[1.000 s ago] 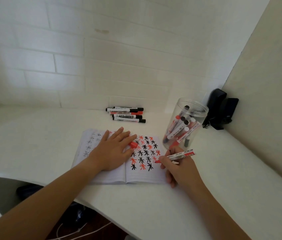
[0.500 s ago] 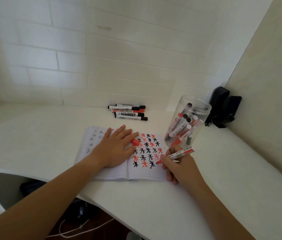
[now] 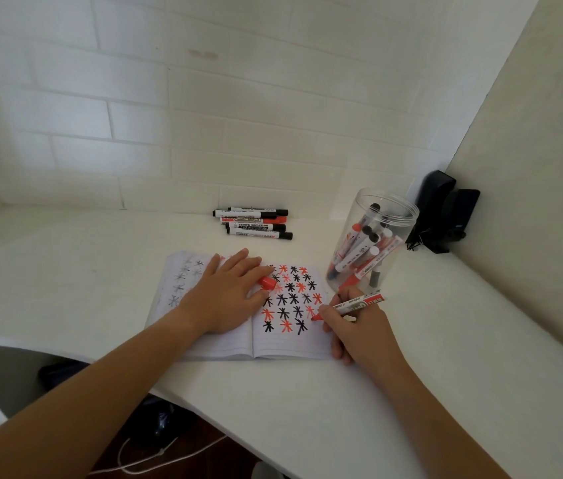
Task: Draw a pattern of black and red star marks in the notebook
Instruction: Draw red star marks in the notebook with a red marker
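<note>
White desk [image 3: 411,392] against tiled wall. One open notebook [image 3: 287,344] near centre, star marks [image 3: 292,299] on right page. Left hand [image 3: 226,299] flat on it, fingers straight, red cap [image 3: 268,282] beneath fingertips. Right hand [image 3: 359,331] gripping one red marker [image 3: 351,307], tip on page. Five markers [image 3: 254,223] far; jar [image 3: 371,242] right, contents uncountable.

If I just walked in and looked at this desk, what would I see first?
First, the grid of black and red star marks on the right page of the open notebook. The right hand holds a red marker with its tip at the edge of the stars, while the left hand lies flat on the left page with a red cap at its fingers. Behind stands a clear jar of markers.
</note>
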Motion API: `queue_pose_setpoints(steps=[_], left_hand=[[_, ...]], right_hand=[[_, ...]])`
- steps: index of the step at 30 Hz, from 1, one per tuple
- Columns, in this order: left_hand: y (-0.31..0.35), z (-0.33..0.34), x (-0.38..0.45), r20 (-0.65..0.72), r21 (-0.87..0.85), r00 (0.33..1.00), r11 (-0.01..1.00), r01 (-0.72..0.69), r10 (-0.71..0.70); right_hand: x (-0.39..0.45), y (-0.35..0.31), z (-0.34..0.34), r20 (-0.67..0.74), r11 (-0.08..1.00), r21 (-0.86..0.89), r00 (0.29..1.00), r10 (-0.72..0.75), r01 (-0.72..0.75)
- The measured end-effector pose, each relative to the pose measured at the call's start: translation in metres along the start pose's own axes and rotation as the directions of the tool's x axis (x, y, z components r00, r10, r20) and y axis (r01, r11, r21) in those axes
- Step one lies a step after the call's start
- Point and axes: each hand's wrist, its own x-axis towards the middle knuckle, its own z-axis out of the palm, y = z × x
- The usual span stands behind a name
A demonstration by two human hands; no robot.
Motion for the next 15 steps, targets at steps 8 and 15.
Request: queue_pose_setpoints(steps=[8,15], left_hand=[[-0.0016,0.0008,0.0006,-0.017,-0.018,1.000,1.000,-0.006,0.006],[-0.0027,0.0024,0.0018,-0.026,-0.028,1.000,1.000,-0.005,0.005]], right_hand=[[-0.0003,-0.0019,-0.0013,0.026,0.999,-0.001,0.999,0.045,-0.045],[0.0004,-0.0001,0.0003,0.004,1.000,-0.002,1.000,-0.009,0.009]])
